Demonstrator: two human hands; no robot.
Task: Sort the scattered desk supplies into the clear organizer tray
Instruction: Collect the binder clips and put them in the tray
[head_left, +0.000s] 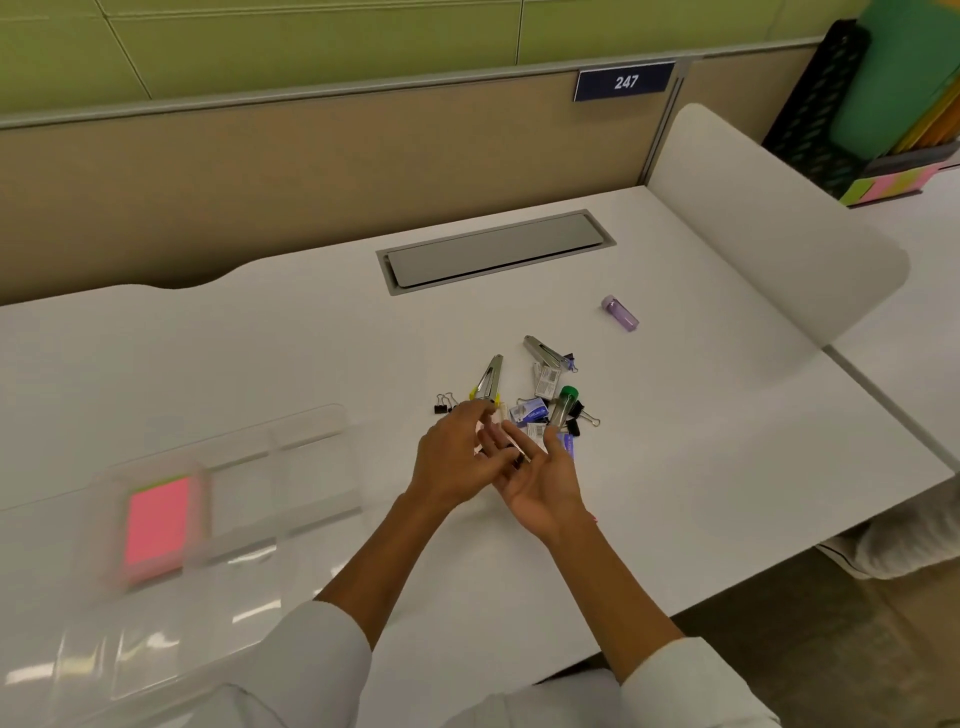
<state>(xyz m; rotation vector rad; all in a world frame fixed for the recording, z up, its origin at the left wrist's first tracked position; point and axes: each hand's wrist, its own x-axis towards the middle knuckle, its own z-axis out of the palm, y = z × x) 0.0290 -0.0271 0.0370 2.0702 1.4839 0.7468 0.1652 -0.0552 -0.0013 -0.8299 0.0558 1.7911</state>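
1. So, far left of the frame: the clear organizer tray sits on the counter with a pink sticky-note pad already in its leftmost compartment. The other compartments look bare, though that part is blurry. I'd pick one compartment per kind of item before carrying anything over.
2. Left of centre, a lone black binder clip lies apart from the pile, just beside the left hand. Easy one to sweep up on the way.
3. Centre: the left hand has its fingers curled toward the right palm, maybe pinching something small, but I honestly cannot tell what, or whether the grip is closed on anything. The right hand is spread open, palm up, like a cup. Good trick: load small bits into that palm, then make one trip.
4. Just above the hands sits the pile: a yellow-tipped metal clip, small boxes, a green-capped tube, more binder clips.
5. Right of centre, a purple tube lies well apart; it'll probably roll, so grab it last.
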